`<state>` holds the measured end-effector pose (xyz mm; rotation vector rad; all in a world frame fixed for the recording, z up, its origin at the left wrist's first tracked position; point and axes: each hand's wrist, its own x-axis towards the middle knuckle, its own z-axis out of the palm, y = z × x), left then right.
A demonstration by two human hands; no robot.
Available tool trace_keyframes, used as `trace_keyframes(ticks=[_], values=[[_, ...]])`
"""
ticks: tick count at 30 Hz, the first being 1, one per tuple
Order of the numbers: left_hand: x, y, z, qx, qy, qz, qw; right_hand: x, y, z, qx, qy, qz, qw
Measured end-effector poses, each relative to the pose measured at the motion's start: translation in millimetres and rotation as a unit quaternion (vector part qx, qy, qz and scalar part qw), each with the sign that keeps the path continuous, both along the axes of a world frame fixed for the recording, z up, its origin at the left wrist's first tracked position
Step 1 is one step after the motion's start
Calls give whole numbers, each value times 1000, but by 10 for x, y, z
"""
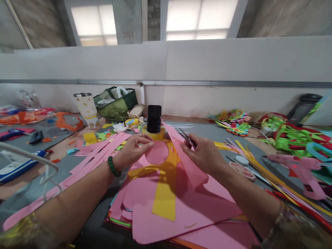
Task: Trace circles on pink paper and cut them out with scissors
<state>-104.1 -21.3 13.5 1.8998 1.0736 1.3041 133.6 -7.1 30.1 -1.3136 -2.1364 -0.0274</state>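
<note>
My left hand (pixel 136 148), with a green bead bracelet on the wrist, pinches the left edge of a round pink paper piece (pixel 158 153). My right hand (pixel 203 152) is closed round small scissors (pixel 187 137) with their points toward the upper left. A raised, folded pink paper sheet (pixel 189 166) hangs under the right hand, touching its fingers. Below both hands lies a stack of pink paper sheets (pixel 155 221). Yellow paper strips (pixel 166 193) rest across the stack, partly under the round piece.
A phone (pixel 154 119) stands upright behind a yellow tape roll (pixel 154 134). Pink paper strips (pixel 101 152) and scraps lie left, near a tumbler (pixel 86 109) and a green bag (pixel 115 103). At right are a pink glue gun (pixel 298 167) and coloured strips (pixel 259 162).
</note>
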Motion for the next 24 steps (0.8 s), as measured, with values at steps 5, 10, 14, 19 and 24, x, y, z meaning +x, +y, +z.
trace_keyframes(ticks=[5, 10, 14, 19, 24], values=[[-41, 80, -30, -136, -2, 36, 990, -7, -6, 5, -4, 0, 4, 1000], [-14, 73, -108, -194, 34, 14, 980, -13, -16, -1, -7, 1, 7, 1000], [50, 54, -179, -205, 71, -34, 976, -17, -17, -13, -14, -3, 15, 1000], [80, 92, -204, -144, -22, 11, 989, -38, -26, -17, 8, -61, -31, 998], [75, -29, -73, -171, -1, -91, 981, -47, -28, -26, -30, -121, -49, 991]])
